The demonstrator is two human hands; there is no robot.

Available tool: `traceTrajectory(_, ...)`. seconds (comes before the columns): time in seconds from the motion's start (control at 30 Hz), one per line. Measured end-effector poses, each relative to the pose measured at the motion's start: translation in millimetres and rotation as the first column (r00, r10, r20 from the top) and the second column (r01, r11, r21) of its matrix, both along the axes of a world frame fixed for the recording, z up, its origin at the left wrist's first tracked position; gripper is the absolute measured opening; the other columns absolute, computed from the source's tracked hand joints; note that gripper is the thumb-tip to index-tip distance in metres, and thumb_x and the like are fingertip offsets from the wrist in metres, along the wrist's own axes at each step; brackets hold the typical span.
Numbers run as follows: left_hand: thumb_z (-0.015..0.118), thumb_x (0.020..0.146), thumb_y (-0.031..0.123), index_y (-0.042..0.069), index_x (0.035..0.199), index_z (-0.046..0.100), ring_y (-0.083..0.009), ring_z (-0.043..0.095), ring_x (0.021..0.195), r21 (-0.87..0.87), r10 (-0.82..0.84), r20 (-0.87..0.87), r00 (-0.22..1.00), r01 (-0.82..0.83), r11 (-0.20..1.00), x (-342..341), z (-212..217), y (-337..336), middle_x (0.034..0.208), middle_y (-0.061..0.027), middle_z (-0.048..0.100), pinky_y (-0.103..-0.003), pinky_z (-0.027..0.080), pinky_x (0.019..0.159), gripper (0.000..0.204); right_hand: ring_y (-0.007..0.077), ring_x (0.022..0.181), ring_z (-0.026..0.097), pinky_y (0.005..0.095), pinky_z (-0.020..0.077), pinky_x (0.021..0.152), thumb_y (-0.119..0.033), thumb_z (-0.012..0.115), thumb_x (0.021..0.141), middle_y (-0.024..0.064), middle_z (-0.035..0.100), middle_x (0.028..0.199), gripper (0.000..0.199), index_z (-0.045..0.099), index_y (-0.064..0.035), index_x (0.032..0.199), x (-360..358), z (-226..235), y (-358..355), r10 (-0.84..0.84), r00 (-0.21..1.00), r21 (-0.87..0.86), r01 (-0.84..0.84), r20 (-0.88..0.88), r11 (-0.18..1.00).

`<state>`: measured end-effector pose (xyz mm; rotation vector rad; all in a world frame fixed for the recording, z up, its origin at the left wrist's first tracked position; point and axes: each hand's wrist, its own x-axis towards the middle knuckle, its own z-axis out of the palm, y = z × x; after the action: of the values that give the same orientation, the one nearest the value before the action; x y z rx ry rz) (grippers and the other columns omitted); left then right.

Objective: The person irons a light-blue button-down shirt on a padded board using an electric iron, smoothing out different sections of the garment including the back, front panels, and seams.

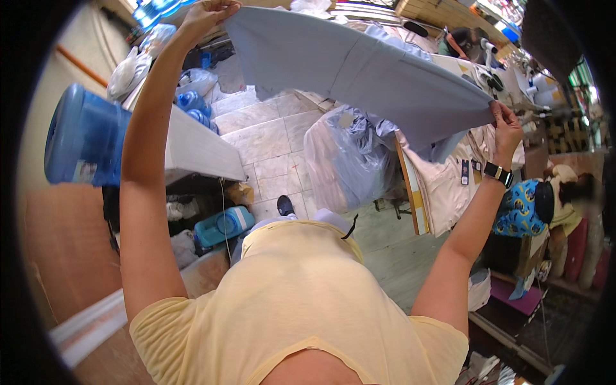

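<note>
Clear plastic bag (346, 160) mid-floor; blue water jug (83, 136) w/ label, left

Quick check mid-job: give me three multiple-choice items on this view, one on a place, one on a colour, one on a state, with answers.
1. Where does the big blue plastic water jug lie?
A. on the person's left
B. on the person's right
C. under the cloth

2. What colour is the stretched sheet of fabric?
A. red
B. pale grey-blue
C. black

3. How is that fabric held?
A. folded on the floor
B. in one hand only
C. spread in the air between both hands

Answers:
1 A: it sits at the picture's left, beside the left arm.
2 B: its whole surface shows pale grey-blue.
3 C: the left hand and right hand each pinch an end.
</note>
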<state>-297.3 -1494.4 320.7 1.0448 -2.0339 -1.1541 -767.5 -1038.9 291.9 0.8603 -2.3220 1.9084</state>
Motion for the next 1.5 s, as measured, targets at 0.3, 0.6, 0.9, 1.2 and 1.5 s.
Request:
traceTrajectory(0.3,0.083,0.07,0.015,0.001,0.104,0.073,-0.0154,0.067,0.081,-0.315,-0.115,-0.288,0.951,0.019,0.949,-132,-8,-143,0.09,-0.0077,0.073,-0.03,0.054,0.075,0.038,0.0061,0.072,0.061,0.0194,0.0484,0.064,-0.01,0.08,0.081,0.0006,0.07,0.084,0.028,0.073,-0.003,0.107,-19,30,-1,-0.105,0.992,-0.005,0.105,-0.067,0.994)
traceTrajectory(0.6,0.071,0.087,0.026,0.01,0.1,0.073,-0.0189,0.067,0.089,-0.668,0.018,-0.115,0.993,-0.091,0.739,-187,-17,-150,0.095,-0.006,0.072,-0.032,0.051,0.083,0.02,0.011,0.063,0.055,0.0283,0.0438,0.055,-0.008,0.076,0.081,0.004,0.063,0.078,0.01,0.068,-0.0039,0.086,89,10,-7,-0.235,0.721,0.229,0.483,-0.652,0.845)
traceTrajectory(0.9,0.061,0.091,0.007,0.008,0.101,0.071,-0.0143,0.065,0.084,-0.719,-0.361,-0.094,0.928,0.188,0.669,-265,5,-271,0.097,-0.0059,0.07,-0.028,0.05,0.076,0.013,0.0143,0.063,0.067,0.0235,0.0497,0.055,0.003,0.059,0.093,0.0116,0.068,0.093,0.004,0.055,0.002,0.094,223,-19,-98,-0.364,0.929,0.022,0.364,0.058,0.931)
traceTrajectory(1.2,0.052,0.097,0.016,0.011,0.11,0.069,-0.0155,0.07,0.086,-0.407,-0.669,-0.141,0.73,0.573,0.711,-497,-26,-289,0.093,-0.0079,0.073,-0.031,0.054,0.072,0.022,0.0218,0.076,0.073,0.0283,0.0576,0.068,-0.002,0.048,0.1,0.0127,0.068,0.082,0.009,0.051,0.0056,0.105,221,-49,-147,-0.534,0.839,0.134,0.52,0.108,0.844)
traceTrajectory(1.5,0.055,0.088,-0.001,-0.003,0.099,0.066,-0.0204,0.067,0.082,-0.077,-0.485,-0.692,0.534,0.614,0.786,-662,-4,-244,0.093,-0.0112,0.068,-0.031,0.056,0.072,0.015,0.0241,0.087,0.073,0.0281,0.0566,0.074,-0.002,0.049,0.1,0.0152,0.069,0.089,0.011,0.052,0.0064,0.107,176,9,-184,-0.629,0.761,-0.066,0.627,-0.162,0.776)
